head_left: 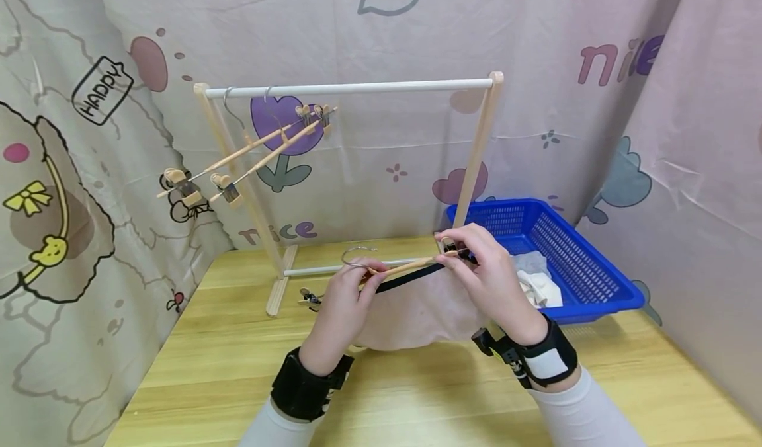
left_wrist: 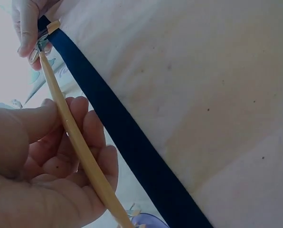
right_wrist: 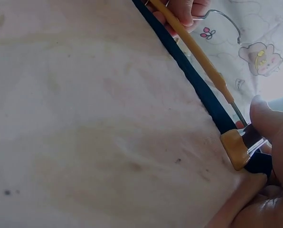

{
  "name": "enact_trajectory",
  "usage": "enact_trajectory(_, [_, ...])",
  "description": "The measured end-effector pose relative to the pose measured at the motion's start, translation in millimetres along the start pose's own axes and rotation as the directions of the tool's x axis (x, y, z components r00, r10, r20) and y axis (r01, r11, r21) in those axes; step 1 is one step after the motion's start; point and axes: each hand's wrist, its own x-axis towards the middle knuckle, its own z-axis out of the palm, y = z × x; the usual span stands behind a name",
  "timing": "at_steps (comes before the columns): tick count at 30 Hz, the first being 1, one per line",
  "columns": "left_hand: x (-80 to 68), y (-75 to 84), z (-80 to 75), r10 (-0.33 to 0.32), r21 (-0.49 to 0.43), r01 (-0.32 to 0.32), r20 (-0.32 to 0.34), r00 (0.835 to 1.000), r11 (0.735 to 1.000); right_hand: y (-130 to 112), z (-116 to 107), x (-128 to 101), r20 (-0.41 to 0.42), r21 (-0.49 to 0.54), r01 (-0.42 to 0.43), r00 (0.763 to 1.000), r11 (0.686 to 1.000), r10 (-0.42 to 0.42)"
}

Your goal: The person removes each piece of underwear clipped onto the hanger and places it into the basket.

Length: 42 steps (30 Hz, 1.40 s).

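Between hands: left hand (head_left: pixel 344 297) grips hanger (head_left: pixel 400 268); right hand (head_left: pixel 485 268) pinches clip (right_wrist: pixel 236 148); garment (head_left: pixel 411 315) partly hidden.

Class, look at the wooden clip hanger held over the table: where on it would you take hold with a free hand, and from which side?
Grip the bare middle of the wooden clip hanger, coming from above. Its bar lies roughly level; the left hand holds it near the wire hook, and the right hand pinches the end clip. The pale garment with its dark waistband hangs beneath, blocking an approach from below.
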Motion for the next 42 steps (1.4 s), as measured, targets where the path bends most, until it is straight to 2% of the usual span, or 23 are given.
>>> enact_trajectory(9, [-0.2, -0.1, 0.5, -0.006, 0.008, 0.005, 0.009, 1.000, 1.000, -0.9, -1.4, 0.1, 0.006, -0.009, 0.016, 1.000, 1.000, -0.016])
enact_trajectory(20, [-1.1, -4.2, 0.7, 0.001, -0.010, 0.000, 0.004, 1.000, 1.000, -2.5, -5.5, -2.2, 0.050, -0.002, 0.035, 0.998, 0.999, -0.034])
enact_trajectory(26, [-1.0, -3.0, -0.5, -0.001, -0.004, 0.001, 0.019, 1.000, 1.000, -5.6, -5.1, -1.6, 0.029, -0.024, 0.017, 0.999, 1.000, -0.016])
enact_trajectory(32, [-0.8, -0.9, -1.8, -0.029, -0.017, 0.029, 0.031, 0.999, 0.999, -9.2, -4.7, -1.9, -0.001, -0.016, -0.009, 1.000, 1.000, 0.009])
enact_trajectory(42, [-0.8, -1.3, -2.6, -0.037, -0.016, 0.037, 0.031, 0.999, 0.999, -10.9, -3.9, -2.0, -0.029, 0.004, 0.015, 0.999, 1.000, -0.015])
